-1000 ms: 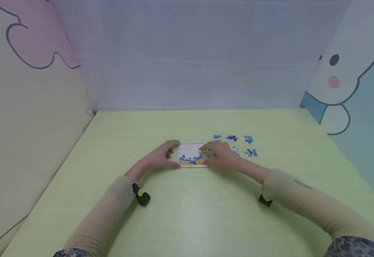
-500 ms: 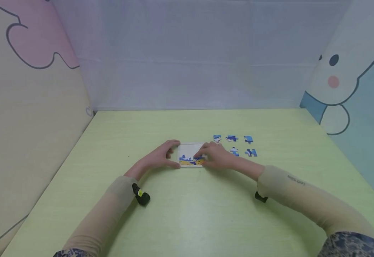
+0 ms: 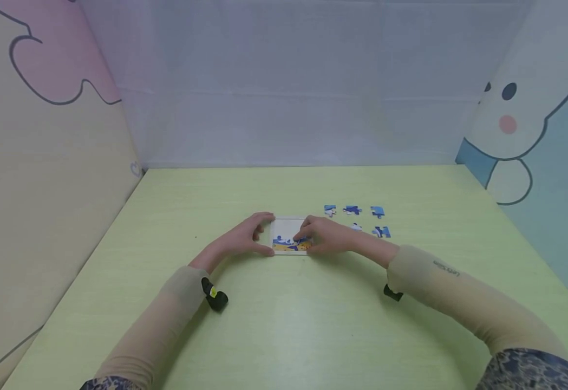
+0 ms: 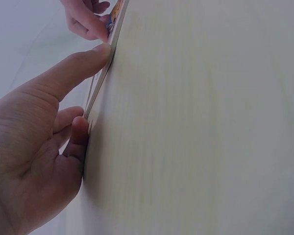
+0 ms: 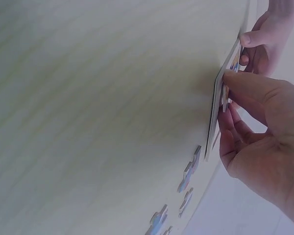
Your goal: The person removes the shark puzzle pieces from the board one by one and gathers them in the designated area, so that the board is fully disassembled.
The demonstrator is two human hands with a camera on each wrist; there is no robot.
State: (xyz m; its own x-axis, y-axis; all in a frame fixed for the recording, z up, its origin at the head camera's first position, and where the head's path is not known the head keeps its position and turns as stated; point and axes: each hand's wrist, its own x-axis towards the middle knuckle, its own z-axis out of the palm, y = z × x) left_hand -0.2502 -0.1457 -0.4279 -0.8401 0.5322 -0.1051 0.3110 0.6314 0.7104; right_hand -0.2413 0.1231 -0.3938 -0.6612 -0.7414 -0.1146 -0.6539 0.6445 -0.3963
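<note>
The puzzle board (image 3: 289, 236) is steadied at its left edge by the left hand (image 3: 245, 236), whose thumb is laid along the near left corner and whose forefinger is bent round the far left corner; in the left wrist view the thumb and curled fingers are seen pressed against the board's thin edge. The right hand (image 3: 325, 235) is laid over the right part of the board, its thumb and fingers curled and pinched at the board's right side, where a small puzzle piece (image 5: 225, 94) seems to be held against it. One board is counted, lying flat near the middle of the worktop (image 3: 284, 325). Five loose pieces (image 3: 352, 210) are seen to its right, three in a far row and two nearer, one partly hidden behind the right hand. The board is pale and thin, with a strip of blue and yellow picture filled along its near edge and the far part bare.
</note>
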